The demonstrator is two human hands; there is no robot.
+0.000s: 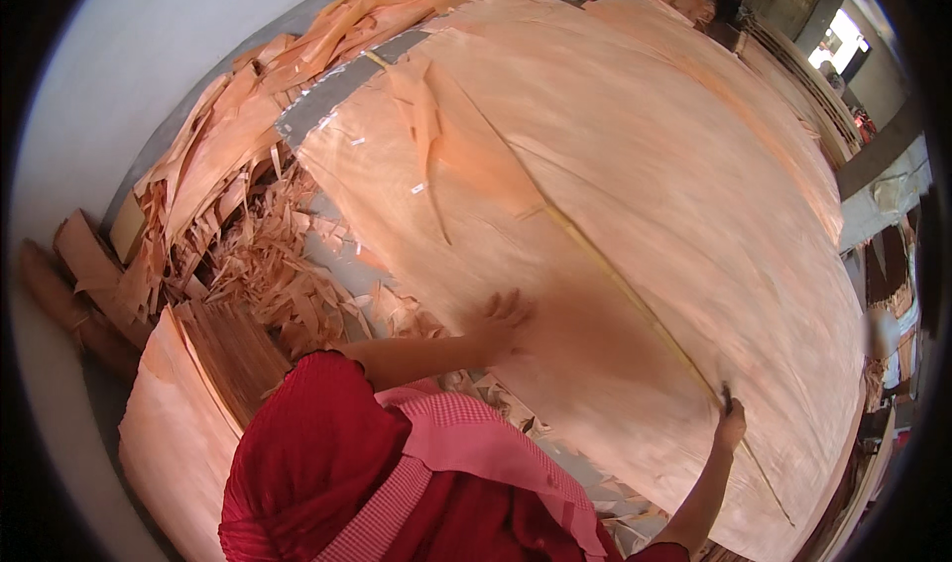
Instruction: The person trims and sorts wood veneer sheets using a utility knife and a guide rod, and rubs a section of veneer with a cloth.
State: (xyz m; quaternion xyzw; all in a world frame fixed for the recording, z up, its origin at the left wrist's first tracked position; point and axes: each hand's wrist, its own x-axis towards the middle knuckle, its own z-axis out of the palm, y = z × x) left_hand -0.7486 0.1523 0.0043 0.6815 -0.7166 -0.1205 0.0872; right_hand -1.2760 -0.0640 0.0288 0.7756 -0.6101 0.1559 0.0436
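A broad, pale orange wood veneer sheet (714, 245) spreads in front of me. Diagonally across it lies a long, thin yellowish stick (625, 289), running from the far left toward the near right. My left hand (501, 322) is over the veneer near its left edge, fingers spread, slightly blurred, holding nothing. Near the stick's close end, my right hand (732, 427) is closed round a small dark tool (727, 397); its blade or tip is too blurred to make out. Loose torn veneer strips (424, 116) rest on the sheet beside the stick's far part.
Veneer scraps (263, 245) heap up on the left, with long offcuts (347, 27) piled behind them along the pale wall (129, 86). A veneer stack (164, 413) stands close at lower left. More stacked sheets (803, 86) line the far right.
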